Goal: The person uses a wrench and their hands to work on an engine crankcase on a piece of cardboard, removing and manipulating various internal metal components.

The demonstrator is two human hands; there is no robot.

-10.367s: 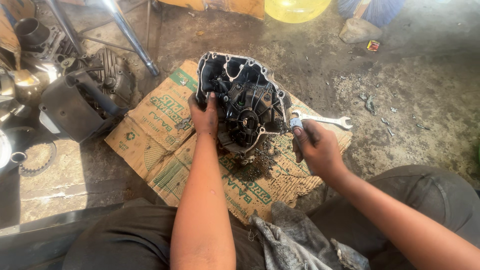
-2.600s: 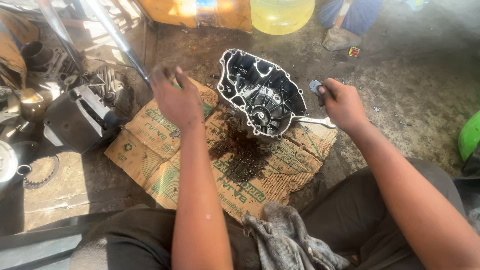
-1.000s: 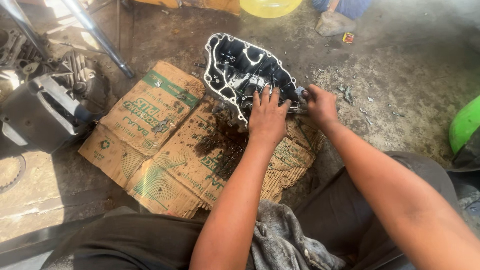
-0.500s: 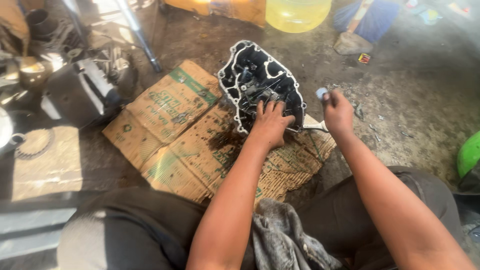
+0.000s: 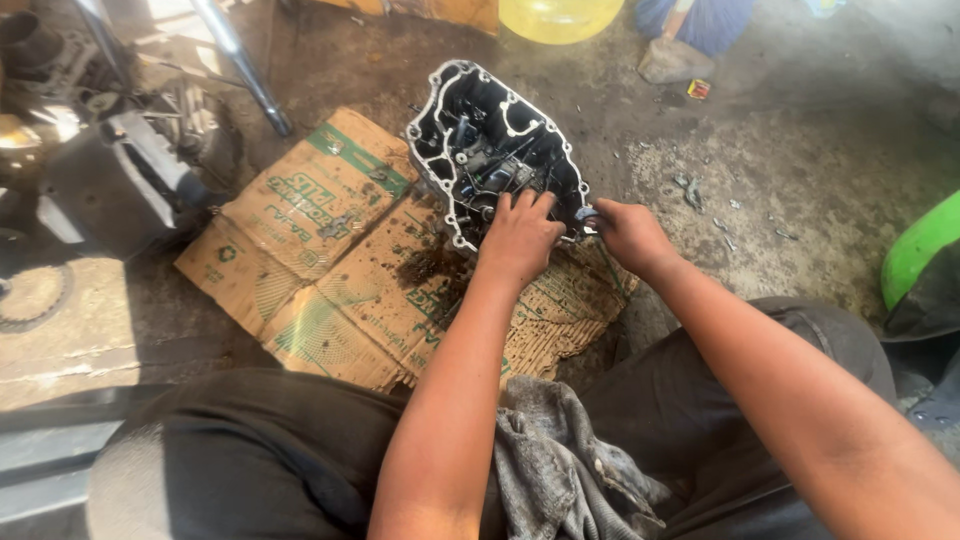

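While the head camera looked down, the left hand (image 5: 517, 232) lay flat on the near end of a dirty engine case (image 5: 495, 160), with its fingers spread out and pressing inside, not closed on anything. The right hand (image 5: 628, 235) sat just beside the case's right edge. Its fingers were curled tight around a small metal tool (image 5: 588, 214) (only the tip showed, so I could not tell what kind).

The engine case stood on a flattened cardboard sheet (image 5: 320, 260) on the ground, right in front of the person's knees. A dark oil patch (image 5: 432, 268) stained the cardboard just under the case. A grey rag (image 5: 560, 470) lay in the person's lap.

What could have gone wrong? The case looked oily, so the flat hand might have slipped and let it tip over. The tool might have slid off too and hit the nearby fingers. Little bits of grit on the concrete floor (image 5: 760, 150) could have got inside the open case.

There was open room to the right, on the bare floor. To the left it was crowded with dark machine parts (image 5: 120, 180) and a metal pole (image 5: 240, 65). A yellow tub (image 5: 560, 15) stood past the far end, and something green (image 5: 920, 245) poked in at the right edge.
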